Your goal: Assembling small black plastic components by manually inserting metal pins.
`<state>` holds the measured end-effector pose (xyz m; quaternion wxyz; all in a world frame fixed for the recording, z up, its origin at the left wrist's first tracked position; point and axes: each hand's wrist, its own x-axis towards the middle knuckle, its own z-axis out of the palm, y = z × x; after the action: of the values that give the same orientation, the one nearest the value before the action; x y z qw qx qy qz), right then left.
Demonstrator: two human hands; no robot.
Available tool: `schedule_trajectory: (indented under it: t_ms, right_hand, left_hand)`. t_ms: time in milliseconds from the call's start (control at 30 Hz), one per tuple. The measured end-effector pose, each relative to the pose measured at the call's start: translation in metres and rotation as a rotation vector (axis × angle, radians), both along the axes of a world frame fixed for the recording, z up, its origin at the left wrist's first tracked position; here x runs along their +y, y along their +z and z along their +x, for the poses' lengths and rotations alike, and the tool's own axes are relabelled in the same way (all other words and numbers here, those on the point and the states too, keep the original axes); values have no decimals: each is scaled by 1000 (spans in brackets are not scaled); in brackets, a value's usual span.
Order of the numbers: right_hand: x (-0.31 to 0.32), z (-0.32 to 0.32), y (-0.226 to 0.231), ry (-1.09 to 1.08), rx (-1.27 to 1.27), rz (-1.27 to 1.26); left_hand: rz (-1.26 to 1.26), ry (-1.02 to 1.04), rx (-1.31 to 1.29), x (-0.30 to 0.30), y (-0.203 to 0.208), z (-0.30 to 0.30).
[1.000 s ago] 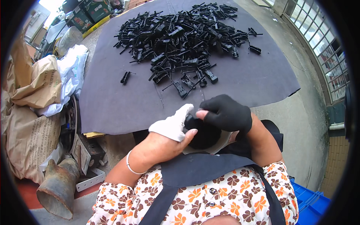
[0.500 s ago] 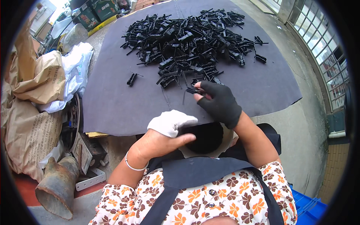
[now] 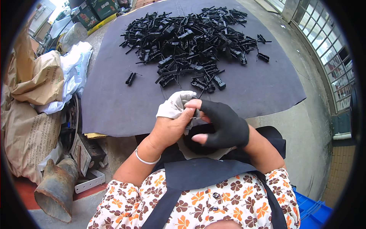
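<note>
A heap of black plastic parts (image 3: 187,38) with thin stems lies on the grey table cover. Close to my body, above the table's near edge, my left hand (image 3: 173,116) in a white glove is closed round a small black plastic part (image 3: 195,113), mostly hidden by the fingers. My right hand (image 3: 225,124), in a black fingerless glove, meets the left from the right side. Its index finger touches near the left thumb, while its own thumb stands apart below. Several parts at the heap's near edge (image 3: 209,82) lie just beyond both hands.
One loose part (image 3: 131,79) lies left of the heap. Brown paper sacks (image 3: 36,129) and a rusty metal pipe (image 3: 57,191) stand to the left. Between my forearms, below the table edge, sits a dark round opening (image 3: 198,143). A blue crate (image 3: 314,210) is at lower right.
My right hand has come back from the heap toward me with a black part. My left hand has gone from open to closed on that part, and the two hands now meet.
</note>
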<state>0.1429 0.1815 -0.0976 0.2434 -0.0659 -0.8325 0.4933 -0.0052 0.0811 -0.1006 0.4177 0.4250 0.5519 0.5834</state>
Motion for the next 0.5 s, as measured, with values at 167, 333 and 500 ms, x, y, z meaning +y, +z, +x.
schedule_trajectory:
  t_ms: [167,333,500]
  right_hand:
    - [-6,-5,-22,-290,192,198]
    - [-3,-3,-10,-279,126,0]
    - [-7,-5,-19,-212,279,293]
  left_hand:
    - [81,61,103,0,-8,6]
    - [12,0,-76,-4,-3,11]
    - [65,34,-42,-1,-4,14]
